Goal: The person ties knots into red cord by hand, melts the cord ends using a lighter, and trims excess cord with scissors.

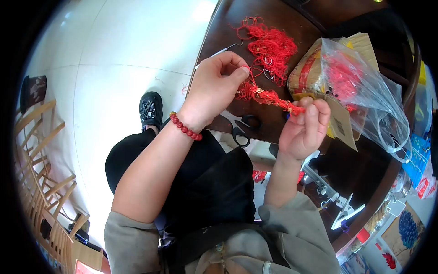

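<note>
A bundle of red cords with small gold-coloured pieces [267, 96] is stretched between my two hands above the dark table. My left hand [214, 84], with a red bead bracelet [185, 129] on its wrist, pinches a cord at the left end between thumb and forefinger. At the right end, the fingertips of my right hand [305, 125] are closed on the bundle. Behind it lies a tangled pile of red cords [273, 48]. A thin hooked tool [223, 49] rests near the table edge, partly hidden by my left hand. Black-handled scissors [241, 134] lie below the bundle.
An open cardboard box [306, 73] stands on the table [228, 20] at the right, with a clear plastic bag [388, 107] of red cords over it. Wooden chairs [41, 160] stand on the pale floor [123, 45] at left. A white clamp [347, 212] is at lower right.
</note>
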Demonstrator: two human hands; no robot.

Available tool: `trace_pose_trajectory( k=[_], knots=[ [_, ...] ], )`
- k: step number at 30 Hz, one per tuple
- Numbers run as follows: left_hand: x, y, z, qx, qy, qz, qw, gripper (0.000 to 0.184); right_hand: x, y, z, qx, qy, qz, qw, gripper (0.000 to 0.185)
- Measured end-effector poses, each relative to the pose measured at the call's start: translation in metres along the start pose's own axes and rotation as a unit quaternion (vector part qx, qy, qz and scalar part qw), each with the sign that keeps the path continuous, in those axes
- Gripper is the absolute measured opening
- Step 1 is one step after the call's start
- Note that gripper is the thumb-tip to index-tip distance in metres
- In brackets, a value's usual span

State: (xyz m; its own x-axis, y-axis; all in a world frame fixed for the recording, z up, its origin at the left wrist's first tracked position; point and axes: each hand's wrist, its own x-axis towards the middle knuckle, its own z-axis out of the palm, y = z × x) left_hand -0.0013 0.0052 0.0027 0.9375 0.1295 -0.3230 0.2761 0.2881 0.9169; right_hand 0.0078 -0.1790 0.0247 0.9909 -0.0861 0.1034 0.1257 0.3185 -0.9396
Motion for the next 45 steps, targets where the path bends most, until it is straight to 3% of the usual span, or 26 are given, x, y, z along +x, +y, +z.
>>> trace_pose_trajectory(
  k=[2, 3, 4, 6, 7, 10, 11, 14, 17, 18, 20, 25, 28, 30, 32, 34, 36, 40, 42, 44, 45],
  knots=[
    [0.001, -0.001, 0.001, -0.003, 0.006, 0.004, 1.0, 0.008, -0.001, -0.005, 0.002, -0.037, -0.008, -0.02, 0.999, 0.015],
    [0.001, -0.001, 0.002, -0.009, 0.003, -0.004, 1.0, 0.008, -0.002, 0.0, 0.005, -0.183, -0.009, -0.031, 0.983, 0.012],
    [0.001, 0.0, 0.002, -0.016, -0.001, -0.013, 1.0, 0.008, 0.001, 0.006, 0.001, -0.275, -0.035, 0.003, 0.961, 0.011],
    [0.001, 0.0, 0.003, -0.022, -0.008, -0.024, 0.999, 0.008, 0.003, 0.012, 0.003, -0.478, -0.111, -0.073, 0.868, 0.014],
    [0.0, -0.001, 0.003, -0.023, -0.008, -0.028, 0.999, 0.007, 0.0, 0.014, 0.005, -0.506, -0.113, -0.107, 0.849, 0.019],
    [-0.001, 0.002, 0.001, -0.047, -0.018, -0.039, 0.998, 0.006, -0.007, 0.022, 0.022, -0.453, -0.139, -0.093, 0.875, 0.025],
    [-0.001, 0.003, 0.001, -0.058, -0.022, -0.041, 0.997, 0.006, -0.007, 0.025, 0.026, -0.479, -0.159, -0.102, 0.857, 0.027],
    [-0.001, 0.002, 0.0, -0.063, -0.026, -0.036, 0.997, 0.006, -0.001, 0.037, 0.018, -0.45, -0.166, -0.192, 0.856, 0.014],
    [-0.001, 0.002, 0.0, -0.055, -0.013, -0.031, 0.998, 0.006, -0.002, 0.027, 0.017, -0.219, -0.103, -0.074, 0.967, 0.004],
    [-0.001, 0.001, 0.0, -0.055, -0.016, -0.033, 0.998, 0.006, -0.003, 0.024, 0.017, -0.113, -0.067, -0.024, 0.991, 0.006],
    [0.001, 0.001, -0.001, -0.056, -0.022, -0.036, 0.998, 0.006, -0.003, 0.02, 0.017, -0.013, -0.024, -0.029, 0.999, 0.012],
    [0.0, 0.001, 0.0, -0.059, -0.021, -0.035, 0.997, 0.007, -0.001, 0.006, 0.007, 0.036, 0.029, -0.053, 0.998, 0.012],
    [0.001, 0.0, 0.001, -0.048, -0.008, -0.03, 0.998, 0.007, 0.0, 0.011, -0.005, -0.068, 0.032, -0.059, 0.995, 0.012],
    [0.002, -0.001, 0.002, -0.044, -0.007, -0.03, 0.999, 0.006, 0.001, 0.018, -0.002, -0.264, 0.029, -0.055, 0.963, 0.016],
    [0.001, 0.0, 0.002, -0.048, -0.019, -0.039, 0.998, 0.006, -0.004, 0.02, 0.01, -0.305, -0.04, -0.125, 0.943, 0.025],
    [0.001, 0.0, 0.002, -0.05, -0.018, -0.041, 0.998, 0.006, -0.011, 0.021, 0.023, -0.333, -0.134, -0.074, 0.93, 0.031],
    [0.0, 0.001, 0.003, -0.057, -0.018, -0.043, 0.997, 0.006, -0.011, 0.029, 0.033, -0.436, -0.146, -0.031, 0.888, 0.034],
    [0.002, 0.002, 0.001, -0.046, -0.009, -0.024, 0.999, 0.007, -0.003, 0.034, 0.025, -0.41, -0.141, -0.088, 0.897, 0.024],
    [0.001, 0.0, -0.001, -0.031, -0.005, -0.015, 0.999, 0.007, -0.007, 0.021, 0.024, -0.313, -0.091, -0.063, 0.943, 0.013],
    [0.004, -0.002, 0.001, -0.022, -0.01, -0.008, 1.0, 0.007, -0.009, 0.008, 0.033, -0.115, -0.055, -0.007, 0.992, 0.012],
    [0.005, -0.003, 0.002, -0.025, -0.008, -0.006, 1.0, 0.007, -0.009, 0.007, 0.032, -0.09, -0.064, -0.026, 0.994, 0.016]
  ],
)
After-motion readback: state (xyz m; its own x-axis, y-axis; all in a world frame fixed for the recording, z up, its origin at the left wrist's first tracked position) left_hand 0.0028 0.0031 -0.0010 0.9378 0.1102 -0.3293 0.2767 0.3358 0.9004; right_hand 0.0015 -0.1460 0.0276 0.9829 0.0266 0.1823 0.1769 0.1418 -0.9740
